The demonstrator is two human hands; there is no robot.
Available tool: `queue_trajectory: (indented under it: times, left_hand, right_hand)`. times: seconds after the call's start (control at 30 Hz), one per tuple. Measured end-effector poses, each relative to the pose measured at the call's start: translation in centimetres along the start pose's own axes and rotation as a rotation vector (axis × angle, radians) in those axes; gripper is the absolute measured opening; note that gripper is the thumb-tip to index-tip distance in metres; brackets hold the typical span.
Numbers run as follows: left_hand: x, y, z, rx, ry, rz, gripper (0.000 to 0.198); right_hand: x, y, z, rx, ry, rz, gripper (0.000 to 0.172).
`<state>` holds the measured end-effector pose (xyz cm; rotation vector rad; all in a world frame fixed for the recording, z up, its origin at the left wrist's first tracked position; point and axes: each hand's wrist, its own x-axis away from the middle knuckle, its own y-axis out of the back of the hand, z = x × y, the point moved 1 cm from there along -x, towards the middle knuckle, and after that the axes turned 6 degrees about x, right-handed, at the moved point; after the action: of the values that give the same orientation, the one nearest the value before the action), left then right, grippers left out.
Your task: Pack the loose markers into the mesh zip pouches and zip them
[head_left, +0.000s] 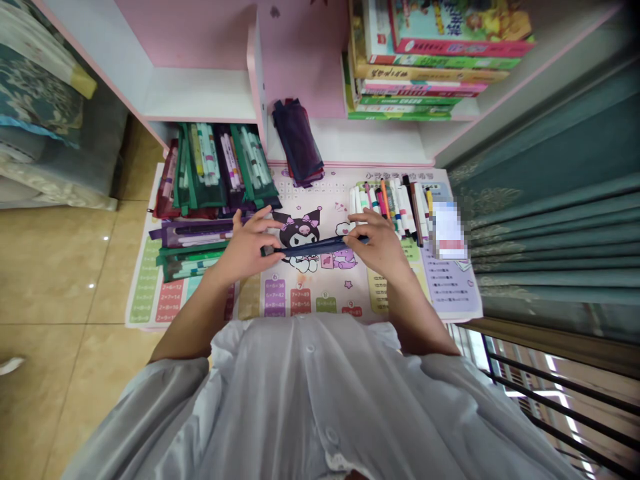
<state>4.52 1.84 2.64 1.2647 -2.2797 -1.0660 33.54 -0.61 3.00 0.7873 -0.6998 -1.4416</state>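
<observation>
A flat navy zip pouch (320, 247) lies across the printed desk mat (300, 300), pinched at both ends. My left hand (245, 247) grips its left end, near a dark tab, and my right hand (373, 247) holds its right end. Just beyond my left hand are filled purple and green mesh pouches (193, 233), with more green pouches of markers (210, 167) behind them. Beyond my right hand lies a loose row of markers and pens (393, 207). A stack of dark mesh pouches (297, 140) lies at the back.
A white and pink shelf unit (200, 93) stands behind the mat, with a stack of books (430, 60) at upper right. A teal curtain (550, 200) hangs at right above dark window bars (550, 393). Tiled floor (60, 280) spreads left, beside cushions (40, 100).
</observation>
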Motion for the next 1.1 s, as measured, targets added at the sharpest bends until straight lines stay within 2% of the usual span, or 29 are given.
queue_trajectory:
  times: [0.27,1.1]
  left_hand:
    - [0.0,0.0,0.1,-0.004,0.006,0.001,0.016]
    - [-0.1,0.2,-0.1,-0.019,0.027,0.008,0.016]
  right_hand:
    - [0.0,0.0,-1.3,-0.001,-0.024,-0.087,0.019]
    - [0.0,0.7,-1.8,-0.013,-0.083,-0.142,0.021]
